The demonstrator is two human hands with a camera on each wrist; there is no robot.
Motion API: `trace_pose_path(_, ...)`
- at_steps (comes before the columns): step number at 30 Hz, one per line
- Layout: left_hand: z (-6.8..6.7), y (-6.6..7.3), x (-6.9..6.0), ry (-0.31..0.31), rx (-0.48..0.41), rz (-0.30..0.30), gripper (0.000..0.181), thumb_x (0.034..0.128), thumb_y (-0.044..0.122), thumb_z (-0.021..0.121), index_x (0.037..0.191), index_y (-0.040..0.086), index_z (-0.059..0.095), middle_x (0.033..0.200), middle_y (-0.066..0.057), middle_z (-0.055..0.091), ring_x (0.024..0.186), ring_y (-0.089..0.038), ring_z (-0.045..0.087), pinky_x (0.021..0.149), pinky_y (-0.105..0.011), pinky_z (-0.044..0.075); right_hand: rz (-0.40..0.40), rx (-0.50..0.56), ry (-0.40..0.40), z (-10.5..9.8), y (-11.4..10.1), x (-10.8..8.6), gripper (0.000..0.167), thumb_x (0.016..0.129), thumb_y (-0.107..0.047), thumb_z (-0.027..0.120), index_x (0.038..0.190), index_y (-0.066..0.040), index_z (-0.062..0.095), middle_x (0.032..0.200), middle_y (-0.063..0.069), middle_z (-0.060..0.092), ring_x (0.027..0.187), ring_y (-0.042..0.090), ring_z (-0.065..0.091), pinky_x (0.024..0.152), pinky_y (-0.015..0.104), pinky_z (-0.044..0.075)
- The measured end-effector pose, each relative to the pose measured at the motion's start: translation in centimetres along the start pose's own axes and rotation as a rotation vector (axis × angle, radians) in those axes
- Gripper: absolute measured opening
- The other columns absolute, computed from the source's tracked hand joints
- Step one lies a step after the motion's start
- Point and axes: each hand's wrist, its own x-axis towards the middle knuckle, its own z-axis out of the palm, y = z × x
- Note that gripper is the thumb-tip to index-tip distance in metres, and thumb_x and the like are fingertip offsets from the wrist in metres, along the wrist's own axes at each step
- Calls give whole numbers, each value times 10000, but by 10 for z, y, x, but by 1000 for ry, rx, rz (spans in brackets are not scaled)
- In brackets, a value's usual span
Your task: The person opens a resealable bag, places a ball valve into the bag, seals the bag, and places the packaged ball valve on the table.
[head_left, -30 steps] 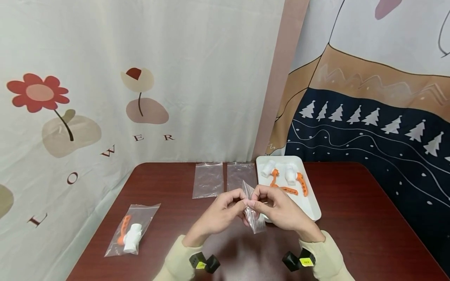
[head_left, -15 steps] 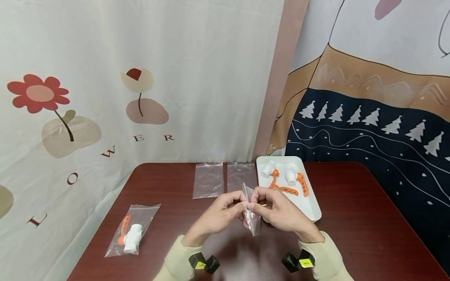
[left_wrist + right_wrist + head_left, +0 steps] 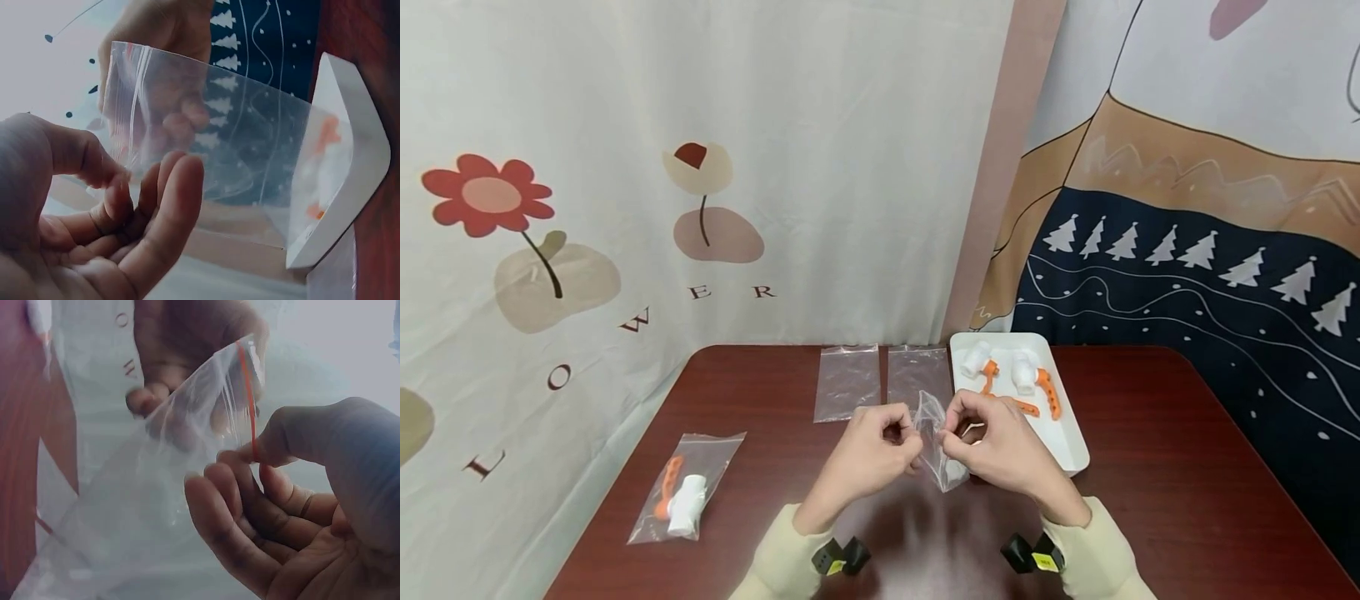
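Clear plastic zip bag (image 3: pixel 936 454) is up between both hands above the dark red-brown wooden table (image 3: pixel 1187 492), in front of the near left side of the white rectangular tray (image 3: pixel 1056 442). Left hand (image 3: pixel 872 442): thumb and index finger appear pinched together on the bag's mouth edge, other fingers loosely bent. Right hand (image 3: pixel 1000 437): thumb and index finger clamped on the opposite side of the mouth, by the thin orange-red stripe (image 3: pixel 247 394), remaining fingers curved below. Bag walls look parted in the head view; nothing visible inside. How wide the mouth gapes, can't tell.

Tray holds two white plastic pipe fittings, one far left (image 3: pixel 977 360), one nearer the middle (image 3: pixel 1024 372), plus orange perforated handles; one handle (image 3: pixel 1048 394) lies beside the second fitting, another (image 3: pixel 1026 408) is partly behind the right hand. Two flat clear bags (image 3: pixel 847 383) (image 3: pixel 917 371) lie left of the tray. Off left, a filled clear bag (image 3: pixel 718 454) lies flat with a white fitting (image 3: pixel 687 505) and orange handle (image 3: pixel 669 488) inside.

Step in hand, judging: spreading the bag mouth. Next move seems to call for one hand keeping its pinch so the mouth stays parted, freeing the other to reach the tray.
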Motion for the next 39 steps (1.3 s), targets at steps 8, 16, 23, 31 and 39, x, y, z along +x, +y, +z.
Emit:
trace_pose_path(8, -10, -1, -2, 123, 325, 2, 247, 741, 62, 575, 592, 180, 419, 526, 129, 356, 528, -6, 356, 495, -175, 281, -97, -230, 97, -4, 1, -1, 199, 767, 0, 665, 778, -184, 589, 666, -134, 589, 605, -21, 557, 566, 214, 533)
trace_pose_path(16, -23, 0, -4, 129, 436, -30, 256, 703, 59, 550, 576, 183, 365, 551, 108, 328, 554, -39, 355, 514, -183, 290, -117, -329, 121, -6, 1, -2, 193, 732, 10, 649, 791, -168, 602, 650, -129, 568, 592, 0, 533, 547, 173, 481)
trace_pose_path(23, -34, 3, -9, 107, 440, -47, 197, 752, 84, 644, 649, 164, 496, 576, 89, 450, 562, -55, 455, 572, -206, 395, -119, -336, 78, -4, -2, -3, 213, 728, 27, 649, 800, -172, 624, 651, -133, 560, 588, -12, 511, 546, 170, 461)
trace_pose_path(31, -31, 0, -3, 78, 229, 11, 364, 869, 11, 584, 1070, 249, 772, 618, 77, 620, 545, -27, 564, 547, -201, 467, -57, -257, 48, -3, 0, -3, 236, 761, 33, 634, 852, -183, 666, 669, -139, 574, 609, -15, 528, 595, 194, 512)
trace_pose_path(39, -22, -2, 1, 85, 47, -6, 273, 932, 11, 612, 1072, 166, 788, 728, -126, 697, 597, -195, 695, 551, -272, 594, -40, -264, 110, -4, 5, 1, 194, 764, 25, 633, 832, -149, 684, 658, -136, 587, 609, -21, 538, 596, 203, 525)
